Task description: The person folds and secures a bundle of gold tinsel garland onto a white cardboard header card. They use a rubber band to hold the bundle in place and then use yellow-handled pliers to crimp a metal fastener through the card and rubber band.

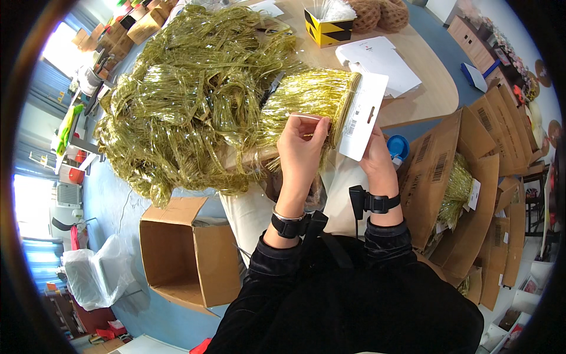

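A folded bundle of gold tinsel fringe [309,93] lies at the table's near edge, its banded top against a white header card [365,116] with a slot and a barcode. My right hand [378,150] grips the card from behind, its fingers mostly hidden. Over the fringe, my left hand [305,132] pinches a thin white strip [305,116] between thumb and fingers. A large loose heap of gold tinsel fringe [190,101] covers the table's left part and hangs over its edge. A dark-handled tool [270,90], perhaps a cutter, lies partly buried between heap and bundle.
White cards [380,62] lie beyond the bundle, near a yellow-black box [329,31] of white strips and brown twine balls [382,15]. An open cardboard box [170,256] stands on the floor at left. At right, a carton [435,163] holds carded tinsel [455,192] beside a blue container [398,146].
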{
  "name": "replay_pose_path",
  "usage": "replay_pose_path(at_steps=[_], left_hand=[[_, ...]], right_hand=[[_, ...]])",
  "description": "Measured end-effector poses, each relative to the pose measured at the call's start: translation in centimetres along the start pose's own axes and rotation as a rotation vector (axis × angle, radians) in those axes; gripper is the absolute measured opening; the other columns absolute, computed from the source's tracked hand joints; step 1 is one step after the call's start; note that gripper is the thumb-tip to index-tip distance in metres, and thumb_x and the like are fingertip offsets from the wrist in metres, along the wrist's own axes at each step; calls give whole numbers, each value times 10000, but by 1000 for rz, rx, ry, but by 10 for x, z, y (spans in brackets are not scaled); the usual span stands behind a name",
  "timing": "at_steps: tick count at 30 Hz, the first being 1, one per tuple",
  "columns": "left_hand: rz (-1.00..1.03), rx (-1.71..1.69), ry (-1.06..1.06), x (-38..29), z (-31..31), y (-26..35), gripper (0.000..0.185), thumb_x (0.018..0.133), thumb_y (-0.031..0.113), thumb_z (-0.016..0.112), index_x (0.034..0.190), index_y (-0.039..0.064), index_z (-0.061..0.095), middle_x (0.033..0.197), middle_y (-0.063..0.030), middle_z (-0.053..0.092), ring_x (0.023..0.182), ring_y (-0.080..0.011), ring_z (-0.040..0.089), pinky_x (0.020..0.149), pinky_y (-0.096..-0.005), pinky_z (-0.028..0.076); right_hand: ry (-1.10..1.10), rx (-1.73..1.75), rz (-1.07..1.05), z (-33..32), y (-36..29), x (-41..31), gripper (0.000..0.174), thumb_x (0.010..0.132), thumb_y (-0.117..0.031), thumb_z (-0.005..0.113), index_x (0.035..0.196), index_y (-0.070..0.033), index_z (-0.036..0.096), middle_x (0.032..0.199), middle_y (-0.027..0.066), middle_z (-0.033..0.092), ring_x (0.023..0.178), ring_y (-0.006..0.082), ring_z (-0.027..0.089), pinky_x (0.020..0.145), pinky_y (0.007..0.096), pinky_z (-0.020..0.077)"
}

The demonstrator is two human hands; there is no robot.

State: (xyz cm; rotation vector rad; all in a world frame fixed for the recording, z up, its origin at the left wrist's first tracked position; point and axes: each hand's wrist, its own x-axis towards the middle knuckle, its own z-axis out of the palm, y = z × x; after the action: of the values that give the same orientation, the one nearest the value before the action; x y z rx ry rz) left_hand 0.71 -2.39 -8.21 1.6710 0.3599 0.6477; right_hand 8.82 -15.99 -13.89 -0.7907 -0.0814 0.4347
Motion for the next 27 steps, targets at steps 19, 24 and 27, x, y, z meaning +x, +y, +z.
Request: replay_pose_path(at_steps=[19,24,27], left_hand=[[64,5,75,2,-7,1,138,959,123,711,972,6,640,874,-36,635,715,-105,571,648,-264,485],[43,-42,102,10,-29,2,195,959,116,710,1109,10,642,952,-28,671,764,-83,596,682,-240,501],[17,-161,113,12,-38,5,268,955,100,717,1195,11,637,961,-17,666,772,-51,587,666,-202,490]], right_hand=[[-11,-117,-43,41,-4,-1,456,985,-119,670,1411,-27,537,1275,66,663,1113,166,665,947,323,539],[-52,-132,-88,42,-4,-1,446,986,-163,683,1396,-32,567,1223,55,691,1052,148,686,888,302,561],[-89,-106,-104,41,-2,0,447,983,-159,682,1392,-23,566,1213,68,694,1026,153,696,858,301,572]])
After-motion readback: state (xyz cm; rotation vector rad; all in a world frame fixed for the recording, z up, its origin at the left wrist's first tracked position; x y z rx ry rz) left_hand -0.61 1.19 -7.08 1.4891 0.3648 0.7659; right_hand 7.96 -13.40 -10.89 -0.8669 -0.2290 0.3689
